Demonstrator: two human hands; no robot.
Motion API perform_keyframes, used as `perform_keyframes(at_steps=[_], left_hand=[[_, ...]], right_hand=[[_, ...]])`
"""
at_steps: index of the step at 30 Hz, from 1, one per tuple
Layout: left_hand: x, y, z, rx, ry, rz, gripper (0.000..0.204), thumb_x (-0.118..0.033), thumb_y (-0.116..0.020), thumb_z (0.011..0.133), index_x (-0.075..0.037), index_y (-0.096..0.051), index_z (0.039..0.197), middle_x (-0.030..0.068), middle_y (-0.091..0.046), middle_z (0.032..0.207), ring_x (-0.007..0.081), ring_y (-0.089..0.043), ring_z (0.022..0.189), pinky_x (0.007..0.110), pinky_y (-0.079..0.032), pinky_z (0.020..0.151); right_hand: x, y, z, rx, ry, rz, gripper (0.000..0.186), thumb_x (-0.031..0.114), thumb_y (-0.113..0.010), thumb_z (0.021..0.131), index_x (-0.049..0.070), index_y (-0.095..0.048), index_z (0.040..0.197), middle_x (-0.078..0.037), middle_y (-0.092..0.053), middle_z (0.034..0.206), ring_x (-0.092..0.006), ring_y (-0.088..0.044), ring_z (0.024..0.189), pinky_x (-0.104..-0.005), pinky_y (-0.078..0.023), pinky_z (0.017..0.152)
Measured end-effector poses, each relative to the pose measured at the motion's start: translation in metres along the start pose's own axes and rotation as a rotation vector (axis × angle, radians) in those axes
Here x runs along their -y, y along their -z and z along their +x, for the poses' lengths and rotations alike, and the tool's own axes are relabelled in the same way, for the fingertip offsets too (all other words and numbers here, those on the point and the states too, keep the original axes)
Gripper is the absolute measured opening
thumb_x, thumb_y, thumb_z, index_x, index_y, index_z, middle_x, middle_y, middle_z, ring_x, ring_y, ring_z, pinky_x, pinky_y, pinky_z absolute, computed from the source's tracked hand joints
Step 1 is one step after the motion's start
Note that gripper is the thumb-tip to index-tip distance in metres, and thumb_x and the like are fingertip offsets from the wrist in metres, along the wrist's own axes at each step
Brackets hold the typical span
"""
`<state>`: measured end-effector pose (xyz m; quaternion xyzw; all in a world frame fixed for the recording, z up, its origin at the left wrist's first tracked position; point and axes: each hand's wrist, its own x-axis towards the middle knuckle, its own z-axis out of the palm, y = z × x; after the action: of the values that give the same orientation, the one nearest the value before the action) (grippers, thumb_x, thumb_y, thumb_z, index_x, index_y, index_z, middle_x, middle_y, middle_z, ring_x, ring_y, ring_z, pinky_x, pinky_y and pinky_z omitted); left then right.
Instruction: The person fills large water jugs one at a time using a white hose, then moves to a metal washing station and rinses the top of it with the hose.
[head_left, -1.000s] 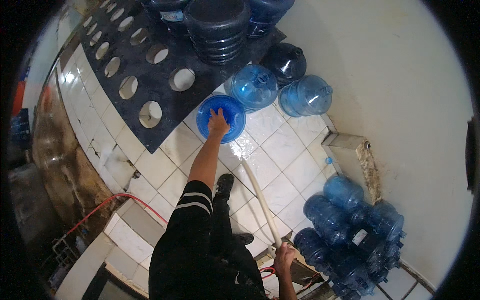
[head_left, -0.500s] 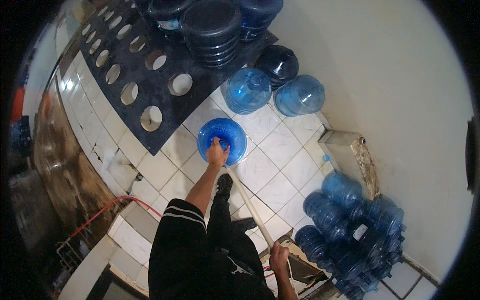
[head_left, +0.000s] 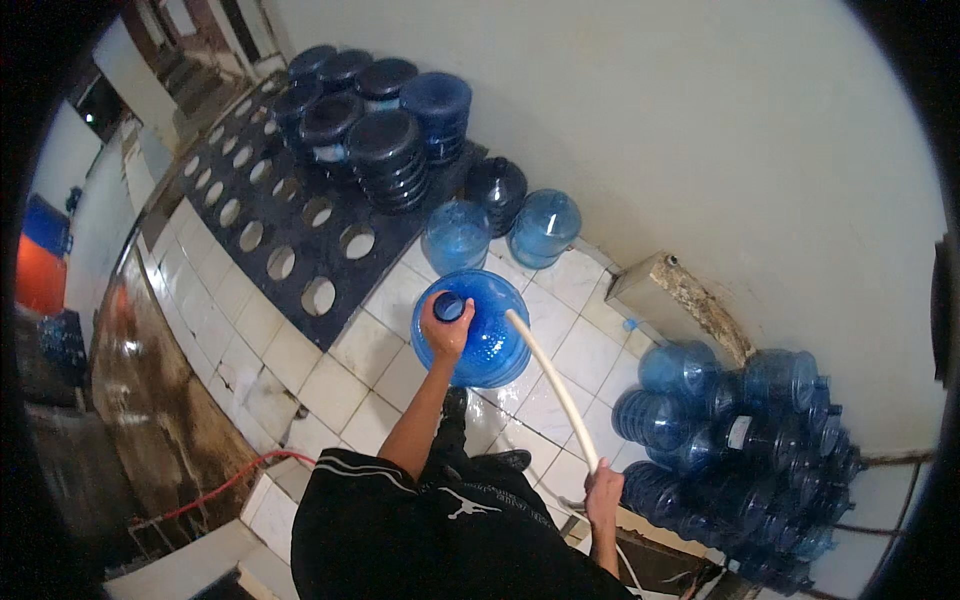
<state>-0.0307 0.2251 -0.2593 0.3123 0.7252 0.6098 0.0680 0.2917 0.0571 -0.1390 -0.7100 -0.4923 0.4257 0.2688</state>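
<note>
My left hand [head_left: 447,332] is closed around the neck of a blue water bottle [head_left: 483,352], which is held upright in front of me with its open mouth toward me. My right hand [head_left: 605,485] grips a pale hose [head_left: 562,392] at the lower right; the hose's far end lies over the bottle's shoulder, right of the neck, with wet shine on the plastic there. Two light blue bottles [head_left: 543,228] and a dark one [head_left: 495,190] stand just beyond, near the wall.
A black board with round holes [head_left: 300,240] holds several dark upturned bottles [head_left: 388,160] at the back left. Several bottles [head_left: 745,470] lie stacked at the right, by a stained block [head_left: 648,285] against the wall. A red hose [head_left: 240,475] runs at lower left across white tiles [head_left: 380,360].
The blue bottle has come up closer to me and looks larger, my left hand now around its neck. The hose end has risen onto the bottle. The view has shifted, showing more behind the board.
</note>
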Motion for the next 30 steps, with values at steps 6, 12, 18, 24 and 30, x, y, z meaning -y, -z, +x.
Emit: perform_keyframes(at_steps=[6,12,18,24,30], left_hand=[[-0.101,-0.013,-0.046,0.233,-0.211,-0.188,0.033,-0.01,-0.077,0.058,-0.004,-0.057,0.084,0.0126,-0.061,0.083,0.0267,-0.059,0.077,0.035,-0.046,0.072],[-0.157,-0.031,-0.094,0.469,-0.393,-0.067,0.034,-0.019,-0.077,0.06,-0.004,-0.057,0.083,0.0115,-0.062,0.065,0.0269,-0.063,0.06,0.035,-0.049,0.057],[-0.184,-0.055,-0.131,0.427,-0.515,-0.14,0.035,-0.022,-0.076,0.06,-0.003,-0.054,0.079,0.0104,-0.058,0.063,0.0219,-0.059,0.057,0.033,-0.048,0.056],[-0.194,-0.056,-0.106,0.258,-0.263,-0.314,0.026,-0.016,-0.075,0.059,-0.002,-0.056,0.072,0.0065,-0.06,0.065,0.0161,-0.056,0.06,0.031,-0.047,0.058],[-0.19,-0.043,-0.045,0.085,0.156,-0.577,0.021,-0.012,-0.071,0.06,0.001,-0.058,0.07,0.0072,-0.062,0.069,0.014,-0.053,0.061,0.029,-0.044,0.06]], right_hand=[[-0.013,0.078,-0.036,-0.074,0.054,0.132,0.056,0.036,-0.038,0.093,0.0,-0.042,0.051,-0.003,-0.039,0.044,-0.0122,-0.036,0.041,-0.0319,-0.027,0.041],[-0.028,0.11,-0.077,-0.116,0.145,0.227,0.055,0.035,-0.04,0.093,0.0,-0.043,0.05,-0.003,-0.039,0.043,-0.0114,-0.035,0.039,-0.0316,-0.026,0.039],[-0.031,0.108,-0.097,-0.134,0.227,0.129,0.054,0.034,-0.038,0.093,0.002,-0.041,0.05,-0.001,-0.037,0.044,-0.0103,-0.034,0.039,-0.0306,-0.023,0.039],[-0.049,0.097,-0.116,-0.218,0.175,0.266,0.053,0.037,-0.037,0.094,0.005,-0.04,0.051,0.0,-0.037,0.045,-0.0093,-0.032,0.039,-0.0286,-0.021,0.038],[-0.079,0.101,-0.134,-0.388,0.024,0.484,0.048,0.041,-0.036,0.093,0.008,-0.04,0.058,0.002,-0.036,0.049,-0.0081,-0.034,0.04,-0.0242,-0.025,0.037]])
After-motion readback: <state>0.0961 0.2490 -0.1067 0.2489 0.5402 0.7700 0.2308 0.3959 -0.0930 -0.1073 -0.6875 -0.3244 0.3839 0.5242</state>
